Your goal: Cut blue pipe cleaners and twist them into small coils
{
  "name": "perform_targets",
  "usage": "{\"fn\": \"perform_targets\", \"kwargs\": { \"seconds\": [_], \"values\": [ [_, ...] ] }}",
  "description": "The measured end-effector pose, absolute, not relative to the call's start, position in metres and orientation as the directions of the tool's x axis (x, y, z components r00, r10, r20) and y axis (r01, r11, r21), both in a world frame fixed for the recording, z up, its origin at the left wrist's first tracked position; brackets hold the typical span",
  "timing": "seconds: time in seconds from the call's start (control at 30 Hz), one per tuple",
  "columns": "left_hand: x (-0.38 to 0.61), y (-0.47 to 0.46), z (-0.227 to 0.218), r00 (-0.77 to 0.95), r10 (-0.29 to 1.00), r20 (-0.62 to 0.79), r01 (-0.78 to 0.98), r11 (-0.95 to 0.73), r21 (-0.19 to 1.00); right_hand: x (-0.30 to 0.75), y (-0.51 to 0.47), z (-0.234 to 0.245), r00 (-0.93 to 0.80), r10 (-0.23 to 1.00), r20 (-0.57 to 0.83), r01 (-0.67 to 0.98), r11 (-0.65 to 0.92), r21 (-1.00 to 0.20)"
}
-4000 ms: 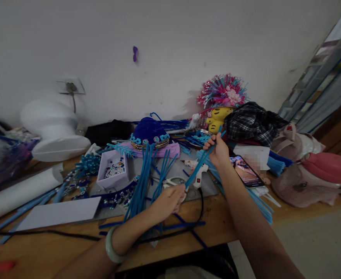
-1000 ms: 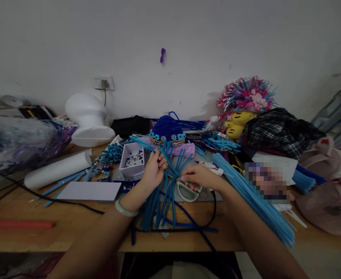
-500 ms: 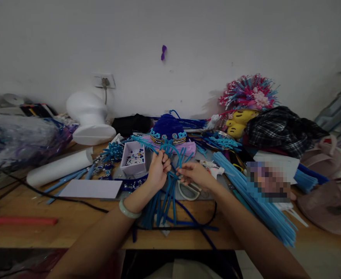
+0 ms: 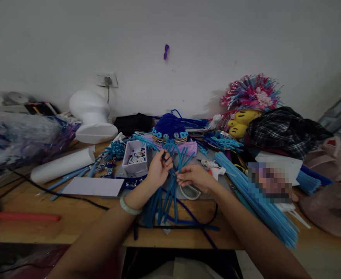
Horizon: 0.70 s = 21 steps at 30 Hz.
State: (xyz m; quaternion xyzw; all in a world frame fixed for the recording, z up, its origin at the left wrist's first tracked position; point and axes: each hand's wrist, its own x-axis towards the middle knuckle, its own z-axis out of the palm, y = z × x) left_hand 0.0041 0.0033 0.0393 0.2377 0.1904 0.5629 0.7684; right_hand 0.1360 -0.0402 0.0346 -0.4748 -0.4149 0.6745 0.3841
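Over the middle of the table, my left hand [image 4: 159,169] is closed around blue pipe cleaners [image 4: 168,205] whose long ends fan down toward the front edge. To its right, my right hand [image 4: 194,176] pinches one of these stems between thumb and fingers, and bent tips stick up between the two hands. Just behind sits a dark blue velvet headpiece [image 4: 170,123] trimmed with light blue flowers and gold beading. Where the stems cross, the hands hide part of them. A white box [image 4: 135,167] of beads stands left of my left hand.
A bundle of light blue pipe cleaners [image 4: 245,193] lies to the right, near a white glue gun [image 4: 216,170]. A white foam head [image 4: 91,116], a paper roll [image 4: 62,164] and a white card [image 4: 93,186] are at left. A black cable [image 4: 68,197] crosses the table.
The whole view has shifted slightly. My left hand keeps its grip on the pipe cleaners, and my right fingers have closed a little more on a stem.
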Motion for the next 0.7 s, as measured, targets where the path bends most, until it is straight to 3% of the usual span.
{"fn": "perform_targets", "kwargs": {
  "seconds": [0.23, 0.37, 0.47, 0.7],
  "values": [
    [-0.010, 0.013, 0.047, 0.312, 0.949, 0.040, -0.856, 0.263, 0.445, 0.134, -0.040, 0.038, -0.200, 0.924, -0.327, -0.151, -0.358, -0.921],
    [-0.015, 0.014, 0.051, 0.291, 0.947, 0.136, -0.857, 0.195, 0.478, 0.128, -0.042, 0.035, -0.207, 0.932, -0.296, -0.146, -0.329, -0.933],
    [-0.014, 0.015, 0.050, 0.323, 0.940, 0.109, -0.829, 0.226, 0.512, 0.126, -0.043, 0.036, -0.195, 0.950, -0.244, -0.171, -0.277, -0.945],
    [-0.004, 0.008, 0.043, 0.346, 0.932, 0.106, -0.741, 0.202, 0.640, 0.138, -0.038, 0.041, 0.079, 0.995, -0.067, -0.125, -0.057, -0.990]
  ]
}}
